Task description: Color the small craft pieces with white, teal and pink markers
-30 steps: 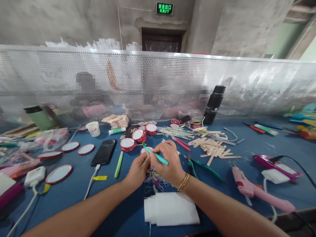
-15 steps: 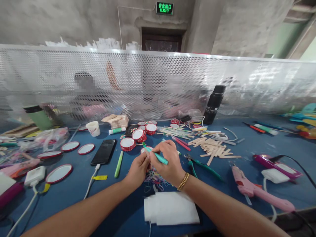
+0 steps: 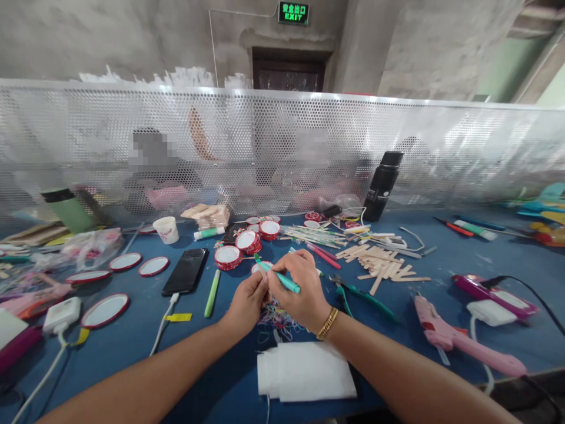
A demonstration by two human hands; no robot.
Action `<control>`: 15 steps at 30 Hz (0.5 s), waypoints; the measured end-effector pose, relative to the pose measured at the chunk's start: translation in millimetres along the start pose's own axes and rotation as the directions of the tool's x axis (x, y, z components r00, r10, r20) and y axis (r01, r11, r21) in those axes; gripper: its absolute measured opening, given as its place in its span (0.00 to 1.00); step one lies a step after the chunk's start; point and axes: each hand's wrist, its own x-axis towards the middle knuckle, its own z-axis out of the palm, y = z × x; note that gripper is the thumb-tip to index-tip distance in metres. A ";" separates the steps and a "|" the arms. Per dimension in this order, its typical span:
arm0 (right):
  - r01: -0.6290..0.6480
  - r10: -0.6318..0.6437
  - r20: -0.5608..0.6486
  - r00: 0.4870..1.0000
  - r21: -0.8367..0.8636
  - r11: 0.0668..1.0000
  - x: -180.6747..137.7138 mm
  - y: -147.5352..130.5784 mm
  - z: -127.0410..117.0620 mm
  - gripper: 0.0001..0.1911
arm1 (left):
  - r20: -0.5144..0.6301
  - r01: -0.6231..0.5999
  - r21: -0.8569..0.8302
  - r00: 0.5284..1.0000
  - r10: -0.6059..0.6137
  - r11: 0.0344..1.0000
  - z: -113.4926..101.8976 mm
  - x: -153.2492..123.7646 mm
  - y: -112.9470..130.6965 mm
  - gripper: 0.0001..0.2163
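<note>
My right hand point(image 3: 298, 290) is closed round a teal pen-like tool point(image 3: 277, 277), whose tip points up and left. My left hand point(image 3: 247, 301) is pinched right beside it, fingertips against the tool; what it grips is hidden. Both hands meet above a tangle of thin coloured rubber bands point(image 3: 277, 319) on the blue table point(image 3: 132, 335). A gold bracelet point(image 3: 328, 325) sits on my right wrist. A small red-rimmed round lid point(image 3: 258, 267) lies just behind my fingers.
Folded white cloth point(image 3: 305, 372) lies near me. Green-handled pliers point(image 3: 366, 297), wooden sticks point(image 3: 380, 263), a pink glue gun point(image 3: 459, 341) lie right. A black phone point(image 3: 186, 271), green pen point(image 3: 212, 293), red-rimmed round mirrors point(image 3: 105, 310) lie left. A black bottle point(image 3: 378, 186) stands by the perforated screen point(image 3: 88, 141); people sit behind.
</note>
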 end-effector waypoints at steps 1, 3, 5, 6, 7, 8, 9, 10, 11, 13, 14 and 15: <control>-0.005 0.005 -0.003 1.000 -0.007 1.000 0.2 0.9 0.0 0.07 | -0.003 0.004 0.007 1.000 -0.004 1.000 0.1 0.1 0.7 0.23; -0.012 0.012 -0.013 1.000 -0.018 1.000 0.9 2.4 -0.4 0.07 | -0.010 0.007 0.018 1.000 -0.007 1.000 0.3 0.3 2.3 0.23; -0.014 0.014 -0.026 1.000 -0.017 1.000 1.4 2.3 -1.0 0.07 | -0.011 0.006 0.034 1.000 -0.006 0.999 0.7 0.1 3.8 0.23; -0.013 0.013 -0.027 1.000 -0.014 1.000 1.5 1.6 -1.1 0.07 | -0.010 0.005 0.041 1.000 -0.005 0.999 1.0 -0.1 4.4 0.23; -0.010 0.010 -0.025 1.000 -0.009 1.000 1.5 0.7 -1.2 0.07 | -0.009 0.005 0.043 1.000 -0.004 0.999 1.3 -0.3 4.9 0.23; -0.007 0.007 -0.022 1.000 -0.004 1.000 1.3 -0.4 -1.2 0.07 | -0.007 0.004 0.042 1.000 -0.003 0.999 1.6 -0.5 5.3 0.24; -0.004 0.004 -0.017 1.000 0.001 1.000 1.1 -1.3 -1.1 0.08 | -0.007 0.002 0.037 1.000 -0.002 0.999 1.8 -0.6 5.5 0.24; -0.001 0.001 -0.011 1.000 0.004 1.000 0.9 -1.9 -0.9 0.08 | -0.006 0.002 0.032 1.000 -0.002 0.999 1.9 -0.7 5.6 0.24; 0.001 -0.001 -0.005 1.000 0.006 1.000 0.7 -2.1 -0.7 0.08 | -0.005 0.002 0.027 1.000 -0.002 1.000 1.9 -0.7 5.4 0.24; -0.001 0.001 -0.005 1.000 0.000 1.000 0.7 -1.2 -0.4 0.08 | -0.002 0.001 0.031 1.000 -0.001 1.000 1.5 -0.6 4.5 0.24; -0.004 0.004 -0.009 1.000 -0.006 1.000 0.9 -0.3 -0.4 0.07 | -0.002 0.000 0.037 1.000 0.000 0.999 1.2 -0.5 4.0 0.24; -0.007 0.007 -0.016 1.000 -0.012 1.000 1.1 0.5 -0.5 0.07 | -0.003 -0.002 0.044 1.000 0.002 0.999 0.8 -0.5 3.5 0.23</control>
